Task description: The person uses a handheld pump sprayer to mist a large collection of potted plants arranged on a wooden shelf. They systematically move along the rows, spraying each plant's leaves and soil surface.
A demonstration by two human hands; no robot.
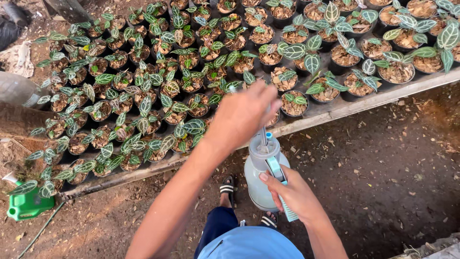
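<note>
The left hand point(244, 112) is fisting the pump handle above the sprayer point(261, 184) while right-hand point(294, 194) fingers are clamping its trigger, risking tipping it toward nearby pots point(293, 103).

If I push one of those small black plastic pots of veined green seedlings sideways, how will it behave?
The small black plastic pots look light, so one would probably slide or tip easily. Packed rim to rim, neighbours would likely shift too. The chunky brown bark filling sits loose and may spill.

A long wooden table point(335, 111) runs from near left to far right, crowded with small black pots point(293, 106) of veined green plants in rows. On the dirt floor point(383, 172) lies a green watering can point(26, 205), near left.
</note>
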